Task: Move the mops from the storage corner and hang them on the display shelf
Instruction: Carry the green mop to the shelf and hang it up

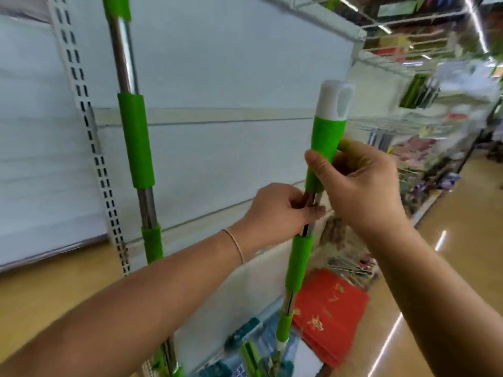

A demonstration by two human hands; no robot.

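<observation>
Now both hands hold the mop (299, 257) upright before the display shelf (217, 77): left hand (275, 213) pinches its metal pole, right hand (362, 186) grips the green sleeve. Next, probably, lift its white hanging loop (336, 100) onto a hook; another mop (136, 137) stands alongside.

green-and-silver mop handle (298, 257), white cap (335, 100)

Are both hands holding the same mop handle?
Yes, the left hand pinches its steel shaft and the right hand grips the mop handle.
</observation>
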